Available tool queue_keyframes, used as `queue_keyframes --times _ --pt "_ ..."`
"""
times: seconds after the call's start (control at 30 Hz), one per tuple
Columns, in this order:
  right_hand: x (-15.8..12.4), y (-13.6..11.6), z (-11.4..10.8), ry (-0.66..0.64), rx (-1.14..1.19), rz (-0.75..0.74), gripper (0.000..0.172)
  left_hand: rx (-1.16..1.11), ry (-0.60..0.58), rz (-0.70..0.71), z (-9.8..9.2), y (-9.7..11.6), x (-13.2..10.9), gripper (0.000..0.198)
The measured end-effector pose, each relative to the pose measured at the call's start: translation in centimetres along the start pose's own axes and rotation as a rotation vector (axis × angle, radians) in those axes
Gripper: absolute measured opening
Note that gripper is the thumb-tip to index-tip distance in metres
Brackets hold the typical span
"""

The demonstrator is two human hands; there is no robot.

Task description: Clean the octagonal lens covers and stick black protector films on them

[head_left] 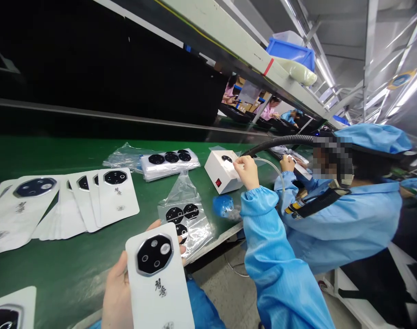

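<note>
Hands well apart, and the left hand point(116, 292) had the white panel point(160, 278) firmly in its grip, thumb at one edge, fingertips peeking out past the other! Up faced the panel's black eight-sided camera patch point(155, 254), dark lettering below it. Away to the right and farther out, the right hand point(247, 171) was at the white box point(222, 173), thumb and forefinger drawn close together by its top; whether they pinched anything, you could not tell. Just short of those fingers sat a dark disc point(226, 158) on top of the box. Right beyond the left hand lay a clear bag point(199, 230) of black discs, between that hand and the box, its near part hidden by the held panel. Farther out came a wrapped stack point(170, 164) topped with more black discs. Over to the left hand's left, white panels spread in a fan point(81, 205) across the green table point(81, 269)! Below the right hand rested a blue bundle point(224, 206); past it a thin clear tube point(271, 163) curved down and a ribbed black hose point(280, 142) arched toward a co-worker point(345, 219) in blue.
</note>
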State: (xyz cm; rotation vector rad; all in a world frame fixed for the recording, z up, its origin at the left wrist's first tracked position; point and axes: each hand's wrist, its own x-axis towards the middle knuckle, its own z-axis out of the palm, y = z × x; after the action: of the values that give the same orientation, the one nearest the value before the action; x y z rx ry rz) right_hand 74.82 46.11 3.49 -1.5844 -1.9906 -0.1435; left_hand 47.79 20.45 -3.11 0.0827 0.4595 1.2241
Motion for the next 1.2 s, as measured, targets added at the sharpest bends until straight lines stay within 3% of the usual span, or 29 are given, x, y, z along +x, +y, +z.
queue_keyframes --times 0.1,0.23,0.33,0.43,0.57,0.7,0.83,0.93,1.03,1.2 --pt "0.3 0.5 0.6 -0.028 0.005 0.048 0.022 0.014 0.167 -0.061 0.5 0.1 -0.1 0.050" --pt "0.6 0.3 0.2 -0.021 0.076 0.044 0.021 0.003 0.211 -0.028 1.7 0.0 -0.3 0.049" --pt "-0.4 -1.6 -1.5 0.014 0.187 -0.030 0.015 0.069 0.215 0.061 2.9 -0.3 -0.5 0.056" --pt "-3.5 -4.9 -3.0 -0.049 0.337 -0.165 0.011 0.022 0.223 0.001 3.9 -0.4 -0.8 0.061" --pt "-9.2 -9.5 -3.2 -0.254 0.479 -0.305 0.009 -0.035 0.099 -0.093 3.7 -0.5 -1.2 0.054" --pt "-12.6 -11.7 -2.8 -0.394 0.569 -0.384 0.008 0.080 -0.054 -0.058 3.0 -0.3 -1.6 0.054" --pt "-12.9 -12.2 -3.3 -0.481 0.606 -0.464 0.008 0.322 -0.131 0.118 2.7 -0.1 -1.1 0.058" --pt "-12.9 -12.4 -3.8 -0.495 0.629 -0.533 0.011 0.436 -0.168 0.123 2.1 -0.2 -0.4 0.056" --pt "-13.1 -12.7 -3.9 -0.475 0.660 -0.557 0.011 0.362 -0.191 0.047 1.1 -0.4 0.0 0.051" --pt "-13.5 -13.0 -3.6 -0.444 0.690 -0.455 0.008 0.169 -0.161 -0.047 0.5 -0.2 0.1 0.047"
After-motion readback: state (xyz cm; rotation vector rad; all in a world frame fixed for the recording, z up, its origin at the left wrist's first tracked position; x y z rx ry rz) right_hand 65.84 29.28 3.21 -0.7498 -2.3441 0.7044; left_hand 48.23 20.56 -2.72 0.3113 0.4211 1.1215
